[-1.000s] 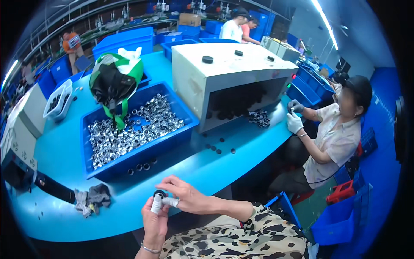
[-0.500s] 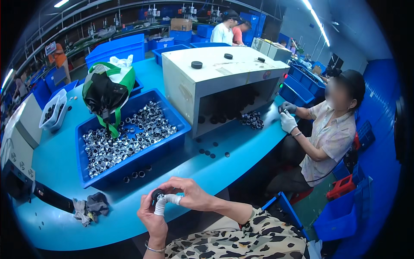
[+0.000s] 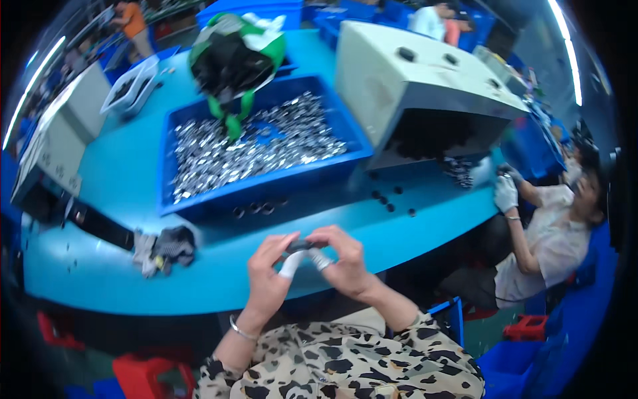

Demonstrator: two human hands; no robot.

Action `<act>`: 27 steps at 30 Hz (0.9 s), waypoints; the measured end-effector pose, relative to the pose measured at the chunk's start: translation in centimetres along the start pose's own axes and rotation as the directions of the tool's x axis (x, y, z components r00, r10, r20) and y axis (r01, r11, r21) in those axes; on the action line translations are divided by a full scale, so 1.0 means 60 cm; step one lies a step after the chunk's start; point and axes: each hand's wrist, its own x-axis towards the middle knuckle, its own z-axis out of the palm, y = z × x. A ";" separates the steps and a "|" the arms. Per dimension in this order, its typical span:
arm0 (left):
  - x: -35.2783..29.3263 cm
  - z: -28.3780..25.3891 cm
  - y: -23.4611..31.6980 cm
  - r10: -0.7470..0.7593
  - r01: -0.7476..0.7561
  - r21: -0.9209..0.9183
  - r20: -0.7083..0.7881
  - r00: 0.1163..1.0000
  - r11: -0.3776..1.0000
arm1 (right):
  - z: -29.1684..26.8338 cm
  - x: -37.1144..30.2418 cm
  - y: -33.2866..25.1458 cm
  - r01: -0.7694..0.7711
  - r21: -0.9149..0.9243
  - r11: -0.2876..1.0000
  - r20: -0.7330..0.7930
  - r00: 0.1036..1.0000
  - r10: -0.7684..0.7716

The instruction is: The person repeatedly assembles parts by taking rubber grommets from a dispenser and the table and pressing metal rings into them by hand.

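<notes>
In front of my chest, above the near edge of the blue table [image 3: 126, 292], both hands pinch one small round black cap [image 3: 299, 246]. My left hand [image 3: 269, 269] grips it from the left, and my right hand [image 3: 344, 263] from the right. White wrapping covers the thumbs, which press at its underside. Motion blur hides the cap's details. Beyond my hands stands a blue bin [image 3: 266, 193] full of small shiny silver rings [image 3: 226, 163]. Several dark-and-silver rings [image 3: 254, 208] lie before it. Small black discs [image 3: 382, 199] are scattered to the right.
A white open-fronted box [image 3: 372, 86] holds dark pieces. A green-and-black bag [image 3: 232, 60] overhangs the bin. Crumpled rags [image 3: 169, 249] lie left of my hands, near a dark strip [image 3: 100, 226]. A seated co-worker [image 3: 551, 226] works at the right. A red stool [image 3: 149, 376] stands below the table.
My view has swung, so the table's contents sit farther right and higher. Both hands still hold the black cap, now turned more edge-on and centred before me.
</notes>
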 end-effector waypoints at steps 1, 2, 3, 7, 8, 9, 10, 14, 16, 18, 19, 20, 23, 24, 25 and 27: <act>0.004 -0.005 -0.015 0.021 -0.023 0.079 0.027 0.999 0.997 | 0.001 -0.003 0.016 0.075 -0.068 0.995 0.041 0.997 -0.072; 0.007 -0.004 -0.028 0.040 -0.049 0.152 0.059 0.997 0.987 | 0.001 -0.004 0.030 0.156 -0.136 0.978 0.083 0.986 -0.145; 0.011 -0.011 -0.032 -0.026 0.005 0.201 0.103 0.994 0.980 | 0.005 -0.003 0.035 0.156 -0.108 0.982 0.095 0.985 -0.146; 0.002 -0.015 -0.065 0.180 -0.234 0.345 0.183 0.967 0.909 | 0.000 -0.006 0.040 0.193 -0.173 0.966 0.388 0.915 -0.114; -0.001 -0.015 -0.063 0.151 -0.208 0.324 0.191 0.970 0.923 | -0.006 -0.003 0.039 0.137 -0.105 0.985 0.405 0.911 -0.084; -0.002 -0.015 -0.062 0.123 -0.181 0.303 0.200 0.972 0.936 | -0.011 0.002 0.036 0.079 -0.039 0.996 0.424 0.904 -0.055; -0.002 -0.018 -0.059 0.119 -0.177 0.302 0.201 0.972 0.937 | -0.016 0.008 0.024 -0.125 -0.011 0.992 0.466 0.877 0.116; 0.003 -0.025 -0.060 0.066 -0.146 0.299 0.262 0.963 0.943 | -0.014 0.029 0.023 -0.178 -0.064 0.982 0.509 0.841 0.186; 0.008 -0.030 -0.063 0.060 -0.143 0.290 0.276 0.959 0.946 | -0.013 0.037 0.034 -0.021 -0.128 0.992 0.578 0.811 0.092; 0.016 -0.036 -0.065 0.100 -0.228 0.361 0.341 0.935 0.904 | -0.016 0.053 0.039 0.025 -0.144 0.989 0.641 0.764 0.074; 0.020 -0.038 -0.065 0.092 -0.219 0.361 0.338 0.937 0.906 | -0.018 0.062 0.040 0.078 -0.157 0.984 0.696 0.716 0.054; 0.024 -0.040 -0.066 0.104 -0.245 0.357 0.371 0.923 0.902 | -0.019 0.069 0.044 0.073 -0.154 0.985 0.700 0.711 0.057; 0.027 -0.042 -0.081 0.121 -0.262 0.309 0.409 0.905 0.914 | -0.015 0.082 0.051 0.123 -0.122 0.985 0.764 0.645 0.014; 0.027 -0.043 -0.087 0.138 -0.264 0.266 0.415 0.899 0.927 | -0.013 0.084 0.050 0.184 -0.125 0.975 0.779 0.627 -0.019; 0.030 -0.045 -0.090 0.129 -0.255 0.265 0.414 0.901 0.930 | -0.012 0.087 0.049 0.245 -0.129 0.961 0.792 0.608 -0.049; 0.038 -0.050 -0.094 0.088 -0.221 0.234 0.472 0.877 0.947 | -0.011 0.095 0.045 0.253 -0.110 0.961 0.807 0.587 -0.062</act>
